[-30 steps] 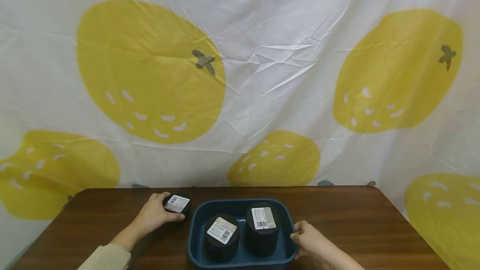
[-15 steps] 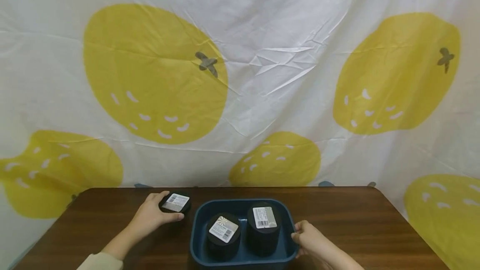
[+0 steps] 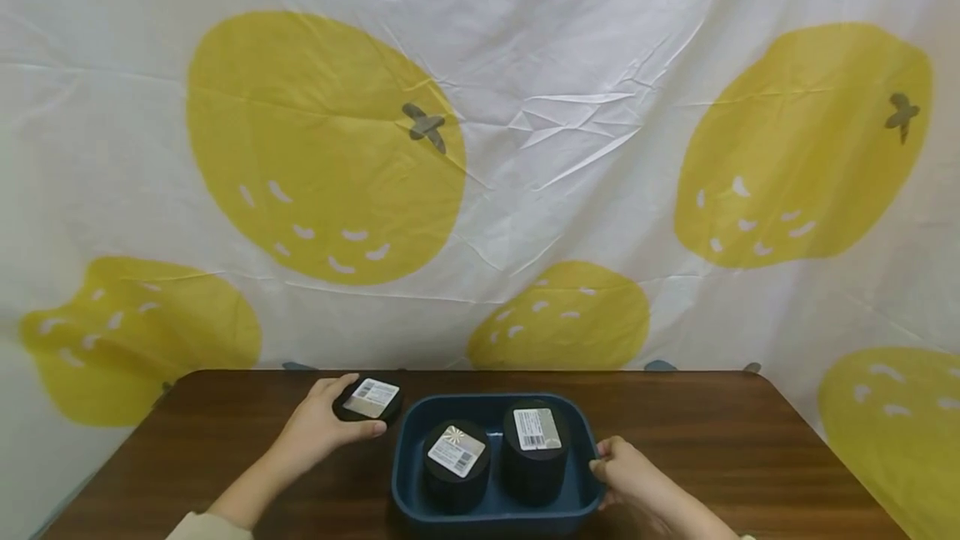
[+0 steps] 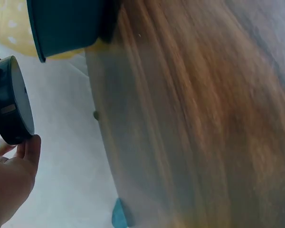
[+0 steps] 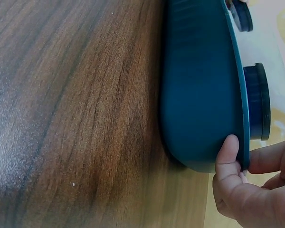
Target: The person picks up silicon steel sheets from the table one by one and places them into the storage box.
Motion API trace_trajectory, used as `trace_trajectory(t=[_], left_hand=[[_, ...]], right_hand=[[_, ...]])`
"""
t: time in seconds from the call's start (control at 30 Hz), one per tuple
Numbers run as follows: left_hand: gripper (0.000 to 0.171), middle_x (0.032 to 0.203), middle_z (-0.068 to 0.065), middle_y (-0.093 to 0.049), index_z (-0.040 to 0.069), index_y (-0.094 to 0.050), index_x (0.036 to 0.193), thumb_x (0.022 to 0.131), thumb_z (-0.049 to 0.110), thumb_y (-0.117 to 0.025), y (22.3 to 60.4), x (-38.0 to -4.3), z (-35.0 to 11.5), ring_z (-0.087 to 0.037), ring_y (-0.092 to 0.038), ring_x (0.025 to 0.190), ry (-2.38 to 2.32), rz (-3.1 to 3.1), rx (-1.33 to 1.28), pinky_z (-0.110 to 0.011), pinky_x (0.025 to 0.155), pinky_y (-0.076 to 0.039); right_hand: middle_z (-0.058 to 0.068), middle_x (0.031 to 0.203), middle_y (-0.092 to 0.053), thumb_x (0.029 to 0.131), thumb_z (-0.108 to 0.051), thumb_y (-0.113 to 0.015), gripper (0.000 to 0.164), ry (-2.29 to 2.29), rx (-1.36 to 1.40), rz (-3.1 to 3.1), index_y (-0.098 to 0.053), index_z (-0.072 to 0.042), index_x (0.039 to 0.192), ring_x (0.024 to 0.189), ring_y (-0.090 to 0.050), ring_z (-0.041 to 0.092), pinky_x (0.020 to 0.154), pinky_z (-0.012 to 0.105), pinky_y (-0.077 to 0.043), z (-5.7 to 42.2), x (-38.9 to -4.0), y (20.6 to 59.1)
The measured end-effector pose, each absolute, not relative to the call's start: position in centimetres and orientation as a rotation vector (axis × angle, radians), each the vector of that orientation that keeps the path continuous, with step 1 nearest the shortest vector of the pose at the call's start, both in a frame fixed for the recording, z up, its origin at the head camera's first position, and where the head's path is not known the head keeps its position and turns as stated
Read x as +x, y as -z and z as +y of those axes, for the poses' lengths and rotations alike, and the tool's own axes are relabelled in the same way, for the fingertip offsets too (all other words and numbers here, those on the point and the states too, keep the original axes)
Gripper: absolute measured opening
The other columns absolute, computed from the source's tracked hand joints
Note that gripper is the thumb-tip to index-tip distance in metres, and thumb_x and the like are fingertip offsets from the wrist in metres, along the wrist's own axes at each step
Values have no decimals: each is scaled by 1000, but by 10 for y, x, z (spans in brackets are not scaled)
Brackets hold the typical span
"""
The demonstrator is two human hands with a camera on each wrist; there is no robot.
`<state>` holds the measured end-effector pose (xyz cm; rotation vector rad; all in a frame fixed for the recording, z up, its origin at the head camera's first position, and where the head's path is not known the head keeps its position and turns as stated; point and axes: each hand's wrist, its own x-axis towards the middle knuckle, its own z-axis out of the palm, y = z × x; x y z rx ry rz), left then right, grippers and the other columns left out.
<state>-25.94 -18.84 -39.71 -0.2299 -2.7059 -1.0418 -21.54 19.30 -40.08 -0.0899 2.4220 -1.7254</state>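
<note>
My left hand grips a low, round black jar by its sides, thumb on the near side. A white barcode label faces up on it. In the left wrist view the jar is clear of the tabletop, just left of a dark blue tray. Two black jars with labels stand upright in the tray: a shorter left one and a taller right one. My right hand pinches the tray's right rim; the right wrist view shows its thumb and fingers on either side of the rim.
The tray rests on a brown wood-grain table with rounded back corners. Behind it hangs a white cloth printed with yellow fruit.
The jar in my left hand has risen and shifted slightly right, and looks larger. The whole head view has drifted a little. My right hand stays on the tray rim.
</note>
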Motion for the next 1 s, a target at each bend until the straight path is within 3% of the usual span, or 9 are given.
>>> trace_trajectory(t=[1.0], left_hand=[[88,99,-5,-50,5,-56,124,51,42,-88,391,-237,-128,-18,-51,86,1212,-2684,-327,-33,75,-43]], right_hand=[[21,83,-42,87,10,-39,11,1751,-43,2407,-32,14,95,62,-51,21,49,27,-47,191,-217,402]])
